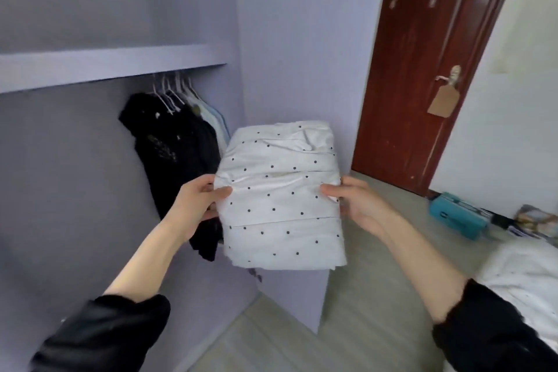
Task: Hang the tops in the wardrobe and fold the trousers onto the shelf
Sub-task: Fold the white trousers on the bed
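- Folded trousers (280,196), white with dark dots, held flat in the air in front of the wardrobe (75,160), between both hands.
- Left hand (196,202) pinches the left edge, thumb on top, fingers underneath; grip at mid-length probably keeps the folds from sliding apart.
- Right hand (356,202) pinches the right edge the same way, so the bundle stays level and square.
- Shelf (111,65) sits above and left, well apart from the trousers; bundle likely carried flat so it can slide on as is.
- Tops (175,142) already hang on hangers under the shelf, pushed to the right end.
- Folding looks done; placing on the shelf not yet done.
- Door (422,69) to the right, bed (525,275) at lower right.
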`<state>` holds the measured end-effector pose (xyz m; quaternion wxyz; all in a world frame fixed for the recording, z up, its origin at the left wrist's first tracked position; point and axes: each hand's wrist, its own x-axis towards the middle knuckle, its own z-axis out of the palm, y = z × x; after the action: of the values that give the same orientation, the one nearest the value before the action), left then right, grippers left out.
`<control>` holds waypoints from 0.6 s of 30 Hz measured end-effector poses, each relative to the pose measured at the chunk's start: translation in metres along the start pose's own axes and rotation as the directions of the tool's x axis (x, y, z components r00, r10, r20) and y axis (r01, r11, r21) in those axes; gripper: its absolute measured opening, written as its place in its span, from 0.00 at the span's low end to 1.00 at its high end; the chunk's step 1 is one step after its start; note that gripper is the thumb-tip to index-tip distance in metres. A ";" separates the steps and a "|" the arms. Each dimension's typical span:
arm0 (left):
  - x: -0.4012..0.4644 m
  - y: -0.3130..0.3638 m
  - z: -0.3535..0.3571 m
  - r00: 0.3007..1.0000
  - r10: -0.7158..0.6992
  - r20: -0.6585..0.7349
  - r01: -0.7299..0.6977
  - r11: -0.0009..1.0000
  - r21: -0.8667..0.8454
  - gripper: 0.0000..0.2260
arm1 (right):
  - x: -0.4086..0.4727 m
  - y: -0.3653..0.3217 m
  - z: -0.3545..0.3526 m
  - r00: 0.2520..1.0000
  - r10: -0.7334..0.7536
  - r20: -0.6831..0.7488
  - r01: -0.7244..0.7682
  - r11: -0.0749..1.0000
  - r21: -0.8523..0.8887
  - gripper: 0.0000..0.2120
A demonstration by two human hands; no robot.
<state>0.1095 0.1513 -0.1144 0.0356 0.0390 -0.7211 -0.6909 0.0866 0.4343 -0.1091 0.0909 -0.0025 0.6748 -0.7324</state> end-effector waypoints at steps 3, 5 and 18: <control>0.023 0.027 -0.029 0.989 0.063 -0.130 -0.063 0.998 0.004 0.10 | 0.059 -0.035 0.030 0.988 -0.033 0.151 0.035 0.999 -0.008 0.11; 0.039 0.046 -0.040 0.977 0.104 -0.185 -0.103 0.995 0.014 0.09 | 0.091 -0.058 0.043 0.976 -0.064 0.209 0.067 0.998 -0.006 0.15; 0.178 0.211 -0.113 0.809 0.364 -0.461 -0.298 0.931 0.212 0.11 | 0.290 -0.242 0.149 0.819 -0.308 0.485 0.299 0.949 0.099 0.23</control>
<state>-0.0569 0.0289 0.1012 0.3356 0.0898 -0.7269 -0.5924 -0.2109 0.2649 0.1090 0.1425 -0.2963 0.6133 -0.7182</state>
